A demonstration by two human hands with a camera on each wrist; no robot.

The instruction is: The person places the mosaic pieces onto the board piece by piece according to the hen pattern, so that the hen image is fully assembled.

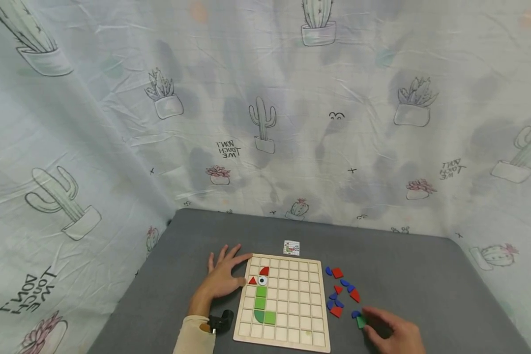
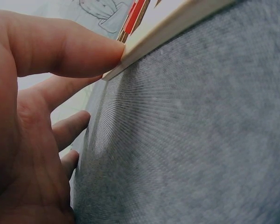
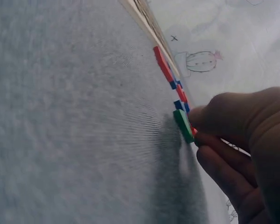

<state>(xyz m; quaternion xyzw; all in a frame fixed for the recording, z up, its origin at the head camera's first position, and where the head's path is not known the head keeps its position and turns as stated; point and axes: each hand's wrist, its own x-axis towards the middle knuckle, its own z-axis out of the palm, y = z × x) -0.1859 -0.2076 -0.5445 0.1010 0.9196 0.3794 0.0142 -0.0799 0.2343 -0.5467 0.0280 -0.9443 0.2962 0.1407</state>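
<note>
1. My right hand, to the right of the board near its lower right corner, is holding thumb and fingers curled about a green piece; I cannot tell how firm the pinch is.
2. Hazard: a blue piece is lying against the green piece, so I am risking knocking it aside in lifting; the green piece being thin, I am also risking a slip.
3. My left hand is resting fingers spread, thumb and index finger touching the board's left edge. By pushing sideways, I would be risking jolting the red triangle and eye-marked piece.
4. Materials: the board is showing pale, wood-like ridges framing square cells; smooth, flat red pieces, some curved, are lying right of it on finely ribbed grey cloth.
</note>
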